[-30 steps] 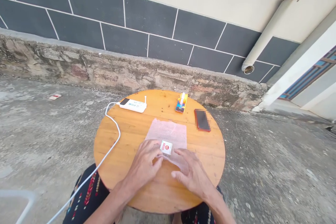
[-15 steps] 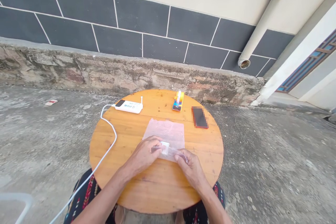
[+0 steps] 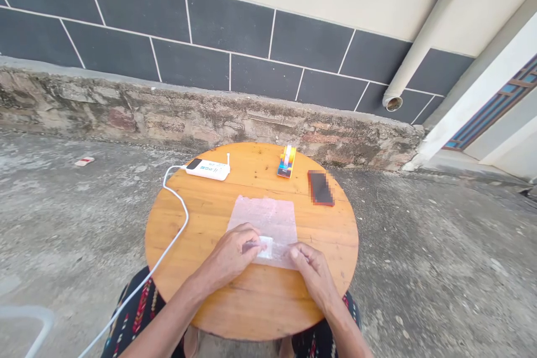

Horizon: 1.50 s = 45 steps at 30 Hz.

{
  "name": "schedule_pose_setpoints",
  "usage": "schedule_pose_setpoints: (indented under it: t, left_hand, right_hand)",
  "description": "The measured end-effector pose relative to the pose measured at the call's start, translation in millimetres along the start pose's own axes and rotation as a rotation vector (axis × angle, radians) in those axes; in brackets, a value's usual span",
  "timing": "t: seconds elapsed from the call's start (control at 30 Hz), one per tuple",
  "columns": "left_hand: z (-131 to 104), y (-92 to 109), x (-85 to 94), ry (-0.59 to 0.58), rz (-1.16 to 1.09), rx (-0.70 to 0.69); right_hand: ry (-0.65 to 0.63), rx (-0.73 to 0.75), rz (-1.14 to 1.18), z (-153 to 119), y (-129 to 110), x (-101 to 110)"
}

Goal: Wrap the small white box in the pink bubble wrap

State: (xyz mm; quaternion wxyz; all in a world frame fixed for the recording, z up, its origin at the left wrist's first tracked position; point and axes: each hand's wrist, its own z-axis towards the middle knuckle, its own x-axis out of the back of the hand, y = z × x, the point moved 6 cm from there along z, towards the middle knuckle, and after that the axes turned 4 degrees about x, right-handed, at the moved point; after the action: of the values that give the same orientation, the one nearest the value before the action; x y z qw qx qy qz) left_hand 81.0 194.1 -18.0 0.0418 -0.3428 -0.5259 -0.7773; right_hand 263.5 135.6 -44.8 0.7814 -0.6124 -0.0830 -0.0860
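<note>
A pinkish, translucent sheet of wrapping point(image 3: 264, 211) lies on the round wooden table point(image 3: 251, 307) in front of me. A small white square item point(image 3: 265, 247) sits on its near part. My left hand point(image 3: 238, 250) is closed in a pinch at the left side of this item, with thumb and forefinger at the wrapping's near edge. My right hand point(image 3: 311, 267) pinches the near right corner of the wrapping, its other fingers curled. The fingertips partly hide what each hand grips.
A white device with a short antenna point(image 3: 208, 169) stands at the back left, its white cable point(image 3: 185, 218) running off the table. A tape dispenser point(image 3: 286, 162) is at the back. A red-edged phone point(image 3: 321, 188) lies at the right. Behind is a wall.
The wrapping's near edge, held raised between my hands before, now lies lower and nearer to me. The white square item has come slightly toward me, and my right hand has moved a little right.
</note>
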Motion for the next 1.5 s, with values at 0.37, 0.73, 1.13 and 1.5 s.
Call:
schedule_pose_setpoints:
  t: [0.37, 0.73, 1.13, 1.5]
  left_hand:
    - [-61.5, 10.1, -6.1, 0.171, 0.229, -0.192]
    - [-77.0, 8.4, -8.7, 0.177, 0.218, -0.156]
    - [-32.9, 13.3, -0.4, 0.146, 0.106, -0.054]
    - [1.8, -4.8, -8.2, 0.115, 0.094, 0.07]
  right_hand:
    - [-0.236, 0.215, -0.307, 32.3, -36.7, -10.1]
    - [-0.286, 0.299, -0.635, 38.2, -33.9, -42.1]
    - [-0.225, 0.098, -0.196, 22.5, -26.6, -4.1]
    - [0.08, -0.029, -0.071, 3.7, 17.4, 0.3]
